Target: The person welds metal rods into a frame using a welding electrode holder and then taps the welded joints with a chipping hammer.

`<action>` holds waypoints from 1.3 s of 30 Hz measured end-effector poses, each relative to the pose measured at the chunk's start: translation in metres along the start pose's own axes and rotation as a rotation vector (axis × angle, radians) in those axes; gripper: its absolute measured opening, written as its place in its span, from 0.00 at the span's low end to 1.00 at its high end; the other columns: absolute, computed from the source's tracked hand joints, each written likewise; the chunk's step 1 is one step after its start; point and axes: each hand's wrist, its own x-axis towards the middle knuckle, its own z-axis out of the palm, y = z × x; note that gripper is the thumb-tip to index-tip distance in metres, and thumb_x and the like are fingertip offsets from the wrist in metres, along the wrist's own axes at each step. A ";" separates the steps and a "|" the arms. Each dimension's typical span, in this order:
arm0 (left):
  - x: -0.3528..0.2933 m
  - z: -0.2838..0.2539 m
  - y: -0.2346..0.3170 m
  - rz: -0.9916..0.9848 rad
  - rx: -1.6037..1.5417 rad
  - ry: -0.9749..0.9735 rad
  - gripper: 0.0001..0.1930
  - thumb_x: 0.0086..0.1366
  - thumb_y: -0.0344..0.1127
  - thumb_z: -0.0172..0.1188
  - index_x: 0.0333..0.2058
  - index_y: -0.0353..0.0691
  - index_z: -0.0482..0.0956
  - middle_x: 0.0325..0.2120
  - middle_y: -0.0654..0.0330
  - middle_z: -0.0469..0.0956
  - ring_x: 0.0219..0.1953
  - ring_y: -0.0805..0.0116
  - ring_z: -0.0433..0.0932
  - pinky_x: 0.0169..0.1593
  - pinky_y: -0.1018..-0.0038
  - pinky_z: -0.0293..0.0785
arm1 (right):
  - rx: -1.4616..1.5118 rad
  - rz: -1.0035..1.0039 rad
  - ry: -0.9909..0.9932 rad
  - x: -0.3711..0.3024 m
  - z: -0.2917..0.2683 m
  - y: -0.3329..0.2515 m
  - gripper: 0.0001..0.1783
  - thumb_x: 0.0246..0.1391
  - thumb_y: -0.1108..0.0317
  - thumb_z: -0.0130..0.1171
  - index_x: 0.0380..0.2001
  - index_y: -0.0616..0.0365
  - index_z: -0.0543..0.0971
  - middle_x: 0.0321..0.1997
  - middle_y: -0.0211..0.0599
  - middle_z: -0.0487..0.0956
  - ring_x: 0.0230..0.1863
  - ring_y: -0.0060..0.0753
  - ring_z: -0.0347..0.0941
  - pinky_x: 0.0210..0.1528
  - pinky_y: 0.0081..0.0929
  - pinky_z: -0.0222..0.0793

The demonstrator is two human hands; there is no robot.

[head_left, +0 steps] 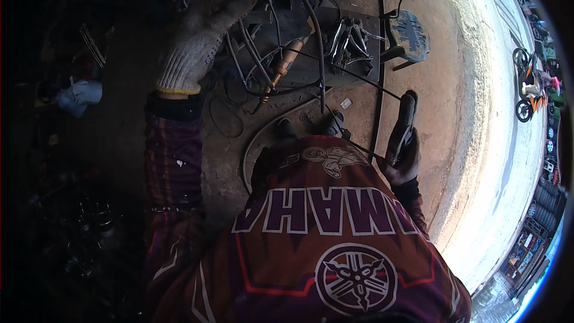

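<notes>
My left hand (209,33), in a pale knitted glove with a yellow cuff, is at the upper left. It appears closed on a frame of bent dark metal rods (321,60); its fingertips are partly lost in shadow. Inside the frame's outline an orange-brown electrode holder (288,60) lies slanted on the dark bench. Bare and to the right, my right hand (405,164) grips what looks like a pair of dark glasses (402,127), seen edge-on. Two thin dark arms run from them toward the left.
Several pliers-like metal tools (353,45) lie on the bench (359,75). Right of it stands a worn blue-grey stool (409,34). A cable (251,143) curves over the brown floor. A pale cloth-like bundle (81,96) is far left. An orange motorcycle (531,87) is on the sunlit road.
</notes>
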 end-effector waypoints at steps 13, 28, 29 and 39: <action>-0.003 0.007 0.010 -0.080 -0.034 0.069 0.30 0.58 0.44 0.67 0.54 0.33 0.71 0.46 0.57 0.77 0.51 0.69 0.75 0.54 0.75 0.67 | -0.019 -0.006 -0.019 0.007 0.003 -0.010 0.50 0.31 0.58 0.71 0.59 0.67 0.62 0.50 0.43 0.73 0.51 0.34 0.71 0.53 0.32 0.67; 0.012 -0.004 -0.006 0.305 0.109 -0.051 0.22 0.59 0.49 0.65 0.46 0.40 0.76 0.35 0.62 0.78 0.37 0.72 0.78 0.35 0.74 0.73 | 0.040 0.054 -0.027 0.004 0.002 -0.013 0.48 0.32 0.61 0.70 0.58 0.66 0.62 0.50 0.41 0.72 0.51 0.36 0.71 0.51 0.34 0.68; 0.012 -0.005 -0.008 0.325 0.083 -0.074 0.22 0.60 0.49 0.65 0.46 0.40 0.76 0.35 0.62 0.78 0.37 0.72 0.78 0.35 0.74 0.73 | 0.039 0.054 -0.027 0.004 0.002 -0.011 0.48 0.32 0.61 0.70 0.58 0.66 0.62 0.50 0.41 0.72 0.51 0.36 0.71 0.51 0.34 0.68; 0.016 0.004 0.003 0.030 -0.017 -0.138 0.23 0.58 0.51 0.66 0.44 0.41 0.78 0.31 0.61 0.80 0.37 0.71 0.79 0.41 0.73 0.72 | 0.056 0.165 -0.070 0.003 0.003 -0.011 0.59 0.28 0.57 0.73 0.64 0.67 0.55 0.54 0.46 0.71 0.56 0.40 0.68 0.59 0.36 0.63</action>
